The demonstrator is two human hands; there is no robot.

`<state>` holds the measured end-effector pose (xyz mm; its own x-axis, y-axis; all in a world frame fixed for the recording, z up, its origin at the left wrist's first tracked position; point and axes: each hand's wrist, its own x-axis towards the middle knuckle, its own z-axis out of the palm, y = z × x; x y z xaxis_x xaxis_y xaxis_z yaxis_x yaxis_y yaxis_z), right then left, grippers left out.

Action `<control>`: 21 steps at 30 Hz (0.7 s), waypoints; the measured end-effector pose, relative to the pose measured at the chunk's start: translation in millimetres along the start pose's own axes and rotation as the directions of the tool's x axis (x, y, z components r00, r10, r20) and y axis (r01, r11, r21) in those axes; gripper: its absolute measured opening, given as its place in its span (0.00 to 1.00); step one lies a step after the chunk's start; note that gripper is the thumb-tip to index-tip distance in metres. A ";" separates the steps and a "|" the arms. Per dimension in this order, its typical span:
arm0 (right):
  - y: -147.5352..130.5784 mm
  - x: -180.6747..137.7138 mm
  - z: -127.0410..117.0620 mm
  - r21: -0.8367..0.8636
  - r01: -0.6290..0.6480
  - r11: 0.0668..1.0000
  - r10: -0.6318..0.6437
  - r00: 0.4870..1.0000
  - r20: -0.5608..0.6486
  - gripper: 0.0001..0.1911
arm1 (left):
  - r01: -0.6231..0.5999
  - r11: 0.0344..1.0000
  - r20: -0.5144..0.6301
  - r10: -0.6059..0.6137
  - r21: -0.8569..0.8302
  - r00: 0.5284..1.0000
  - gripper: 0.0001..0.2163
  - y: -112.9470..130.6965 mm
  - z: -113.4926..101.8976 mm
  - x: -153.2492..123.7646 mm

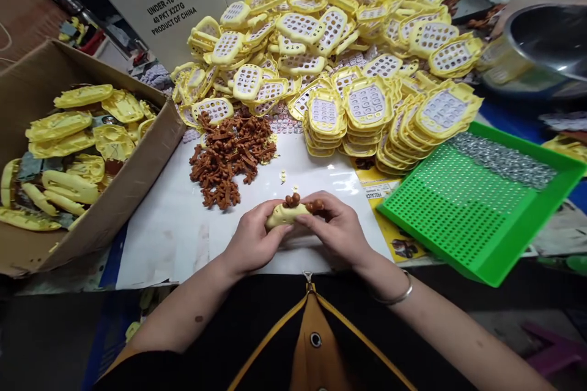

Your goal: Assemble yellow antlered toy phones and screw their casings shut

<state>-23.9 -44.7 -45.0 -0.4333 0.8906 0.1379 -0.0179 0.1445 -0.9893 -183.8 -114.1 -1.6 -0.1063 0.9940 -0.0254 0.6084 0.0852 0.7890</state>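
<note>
Low over the white table sheet, a small pale-yellow plastic casing [284, 215] is held between both hands. My left hand [250, 237] is closed round its left end, thumb along the near side. My right hand [340, 229] pinches its right end, thumb on the near face. Brown rounded knobs [292, 200] stick up from the casing's top edge, and another brown knobbed piece [315, 204] shows at the right fingers. How that piece joins the casing is hidden. Just beyond lies a heap of brown knobbed plastic parts [229, 156], with tiny yellow bits [283, 178] beside it.
At left, a cardboard box [132, 186] holds yellow casings. Yellow keypad panels [300, 27] are piled at the back, with neat stacks [369, 104] nearer. On the right, a green perforated tray [495, 256] contains small metal screws [504, 162]. A metal bowl [513, 43] stands behind it.
</note>
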 end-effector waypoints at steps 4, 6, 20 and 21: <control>-9.3 1.1 -4.2 -0.144 0.193 0.971 -0.186 0.980 0.063 0.16 | -0.086 0.995 0.023 0.085 0.054 0.996 0.17 4.4 7.2 -4.3; -12.4 0.1 -2.0 -0.212 0.239 0.947 -0.228 0.971 0.079 0.07 | -0.163 0.973 -0.003 0.165 0.161 0.986 0.20 8.0 13.6 -5.2; 4.1 -4.5 -19.8 -0.493 0.304 0.815 -0.357 0.934 -0.014 0.21 | -0.085 0.978 0.071 0.073 0.190 0.995 0.15 -11.2 6.5 -10.4; 2.1 -5.0 -19.9 -0.560 0.373 0.740 -0.422 0.905 0.047 0.24 | -0.109 0.973 0.079 0.094 0.204 0.992 0.16 -11.5 7.5 -11.6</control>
<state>-3.8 -40.3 -46.9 -0.4271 0.7253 0.5400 0.3295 0.6810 -0.6540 -183.7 -126.1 -15.0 0.0138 0.9999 0.0010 0.7637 -0.0112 0.6455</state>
